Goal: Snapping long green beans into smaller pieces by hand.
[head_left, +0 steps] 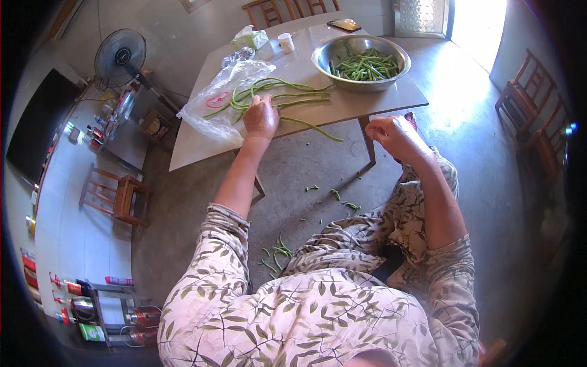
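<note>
My left hand (261, 118) is over the near edge of the table, its fingers closed on a long green bean (314, 126) that sticks out to the right past the edge. Beneath and behind that hand, several more yardlong beans (286, 85) lie partly across a clear plastic bag (215, 98) with red print. My right hand (396, 137) hovers off the table's front right corner with its fingers curled together; whether a small piece is between them is hidden. A steel basin (323, 69) on the table's right side holds many cut bean pieces (367, 65).
The table (300, 52) also bears a tissue pack (250, 39), a white cup (286, 43) and a phone (344, 25). Bean scraps (282, 251) litter the floor. A standing fan (121, 57) and a wooden chair (124, 199) are at left, more chairs (527, 94) at right.
</note>
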`<state>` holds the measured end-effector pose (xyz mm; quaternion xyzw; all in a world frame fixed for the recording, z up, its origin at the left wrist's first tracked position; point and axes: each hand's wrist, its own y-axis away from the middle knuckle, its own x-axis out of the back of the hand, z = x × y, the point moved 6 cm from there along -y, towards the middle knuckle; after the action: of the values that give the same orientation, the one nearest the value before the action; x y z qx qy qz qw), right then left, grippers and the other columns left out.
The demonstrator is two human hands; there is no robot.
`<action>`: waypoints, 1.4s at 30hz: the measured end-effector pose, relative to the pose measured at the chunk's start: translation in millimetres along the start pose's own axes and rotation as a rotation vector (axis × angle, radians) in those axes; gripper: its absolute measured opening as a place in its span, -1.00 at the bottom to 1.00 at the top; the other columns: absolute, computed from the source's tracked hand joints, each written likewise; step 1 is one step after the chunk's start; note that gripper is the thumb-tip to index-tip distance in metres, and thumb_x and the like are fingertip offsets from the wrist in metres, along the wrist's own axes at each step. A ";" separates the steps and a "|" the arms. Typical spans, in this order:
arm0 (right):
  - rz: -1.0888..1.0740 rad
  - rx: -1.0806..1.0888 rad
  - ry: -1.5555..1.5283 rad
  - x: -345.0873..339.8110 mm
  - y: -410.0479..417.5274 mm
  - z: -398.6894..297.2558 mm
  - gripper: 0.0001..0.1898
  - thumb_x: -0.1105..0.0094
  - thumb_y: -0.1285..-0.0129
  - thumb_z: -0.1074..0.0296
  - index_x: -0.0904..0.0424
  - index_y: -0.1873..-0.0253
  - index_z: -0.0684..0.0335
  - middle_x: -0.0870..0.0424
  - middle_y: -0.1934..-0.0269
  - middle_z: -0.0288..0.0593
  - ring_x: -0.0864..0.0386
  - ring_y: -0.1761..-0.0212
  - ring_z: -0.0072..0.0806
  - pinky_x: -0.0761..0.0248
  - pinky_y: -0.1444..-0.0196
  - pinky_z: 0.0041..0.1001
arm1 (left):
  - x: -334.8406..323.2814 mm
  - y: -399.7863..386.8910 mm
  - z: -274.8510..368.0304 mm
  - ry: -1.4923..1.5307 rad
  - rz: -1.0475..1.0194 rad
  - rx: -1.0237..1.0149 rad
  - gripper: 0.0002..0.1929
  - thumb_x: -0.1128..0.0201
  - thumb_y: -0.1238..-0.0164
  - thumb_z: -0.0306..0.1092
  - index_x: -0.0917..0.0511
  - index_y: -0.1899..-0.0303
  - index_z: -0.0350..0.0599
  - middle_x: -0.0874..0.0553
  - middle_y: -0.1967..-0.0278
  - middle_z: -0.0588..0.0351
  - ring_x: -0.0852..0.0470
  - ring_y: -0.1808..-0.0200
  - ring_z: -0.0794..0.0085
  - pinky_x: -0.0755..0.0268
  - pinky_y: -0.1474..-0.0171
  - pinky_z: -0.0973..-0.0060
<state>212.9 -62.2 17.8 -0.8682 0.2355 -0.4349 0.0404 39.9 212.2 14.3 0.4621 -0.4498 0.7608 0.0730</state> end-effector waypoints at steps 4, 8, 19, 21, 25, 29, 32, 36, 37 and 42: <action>-0.024 0.005 0.019 -2.4 0.3 2.7 -0.85 -0.09 -0.13 0.45 -0.62 0.24 0.31 -0.63 0.40 0.04 -0.62 0.35 -0.12 -0.45 0.20 -0.29 | -15.2 -12.7 -2.8 -0.081 -0.107 -0.044 -0.89 -0.18 -0.19 -0.40 -0.67 0.32 -0.06 -0.62 0.26 -0.10 -0.68 0.21 0.07 -0.55 0.16 0.21; -0.123 -0.042 0.087 -5.7 -2.4 2.8 -0.81 -0.12 -0.27 0.42 -0.63 0.09 0.34 -0.71 0.27 0.00 -0.68 0.23 -0.25 -0.50 0.11 -0.37 | -16.4 -17.0 3.6 -0.014 -0.032 -0.088 -0.92 -0.17 -0.20 -0.45 -0.63 0.35 -0.13 -0.61 0.27 -0.12 -0.67 0.24 0.07 -0.55 0.18 0.21; -0.027 0.415 0.269 -57.4 -17.0 -66.5 -0.70 -0.22 -0.22 0.34 -0.62 -0.07 0.06 -0.45 -0.26 -0.02 -0.44 -0.22 -0.10 -0.34 -0.24 -0.20 | -23.6 -46.3 -18.9 0.594 0.026 0.158 -0.92 -0.14 -0.40 -0.44 -0.55 0.18 -0.21 -0.69 0.35 0.05 -0.72 0.46 0.45 -0.55 0.50 0.56; 0.027 0.402 0.277 -67.2 -35.5 -40.2 -0.71 -0.17 -0.26 0.30 -0.61 -0.07 0.07 -0.48 -0.24 -0.04 -0.43 -0.21 -0.12 -0.31 -0.25 -0.18 | -11.0 -50.6 -28.2 0.875 0.100 0.312 -0.91 -0.15 -0.40 -0.43 -0.55 0.19 -0.22 -0.68 0.37 0.11 -0.70 0.44 0.50 -0.56 0.44 0.61; 0.130 0.257 0.358 -57.9 -54.2 -22.2 -0.70 -0.06 -0.33 0.20 -0.58 -0.09 0.09 -0.55 -0.16 -0.13 -0.43 -0.18 -0.13 -0.28 -0.24 -0.16 | 38.6 -66.3 -47.4 0.794 0.369 0.258 -0.89 -0.17 -0.38 -0.38 -0.56 0.30 -0.21 -0.66 0.48 0.14 -0.62 0.57 0.56 -0.51 0.51 0.58; 0.141 0.258 0.407 -54.9 -57.3 -15.4 -0.70 -0.08 -0.32 0.17 -0.56 -0.07 0.13 -0.58 -0.10 -0.26 -0.38 -0.18 -0.21 -0.25 -0.21 -0.14 | 87.2 -99.2 -55.0 0.861 0.454 0.193 -0.90 -0.12 -0.39 -0.42 -0.52 0.26 -0.23 -0.65 0.41 0.10 -0.59 0.58 0.56 -0.50 0.51 0.60; 0.178 0.291 0.385 -56.8 -56.4 -12.0 -0.70 -0.11 -0.29 0.15 -0.57 -0.03 0.14 -0.58 -0.09 -0.28 -0.37 -0.18 -0.23 -0.25 -0.20 -0.14 | 116.8 -133.7 -56.8 0.973 0.444 0.175 -0.93 -0.09 -0.39 -0.46 -0.49 0.21 -0.24 -0.63 0.38 0.08 -0.61 0.57 0.53 -0.49 0.51 0.59; 0.224 0.309 0.400 -57.8 -54.4 -4.6 -0.68 -0.15 -0.26 0.15 -0.56 -0.05 0.15 -0.56 -0.10 -0.28 -0.37 -0.19 -0.23 -0.24 -0.22 -0.15 | 167.6 -174.4 -35.2 0.717 0.515 0.043 -0.93 -0.06 -0.40 -0.48 -0.47 0.19 -0.23 -0.66 0.33 0.03 -0.67 0.51 0.46 -0.53 0.42 0.58; 0.224 0.315 0.400 -56.9 -54.5 -7.9 -0.68 -0.15 -0.26 0.15 -0.56 -0.05 0.15 -0.56 -0.10 -0.28 -0.37 -0.19 -0.23 -0.24 -0.22 -0.15 | 177.3 -183.7 -35.2 0.617 0.512 0.000 -0.93 -0.05 -0.40 -0.48 -0.47 0.19 -0.23 -0.67 0.31 0.01 -0.69 0.46 0.43 -0.55 0.37 0.57; 0.178 0.308 0.387 -58.8 -56.0 -12.4 -0.63 -0.16 -0.26 0.15 -0.53 -0.12 0.14 -0.53 -0.15 -0.26 -0.35 -0.22 -0.20 -0.19 -0.26 -0.16 | 197.4 -263.4 -58.8 0.202 0.643 -0.217 -0.83 0.05 -0.42 -0.52 -0.50 0.08 -0.24 -0.69 0.18 0.05 -0.74 0.26 0.41 -0.59 0.23 0.55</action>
<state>194.2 15.3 -2.4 -0.7284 0.2455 -0.6181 0.1644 30.1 350.3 318.6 0.2087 -0.6411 0.7345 -0.0776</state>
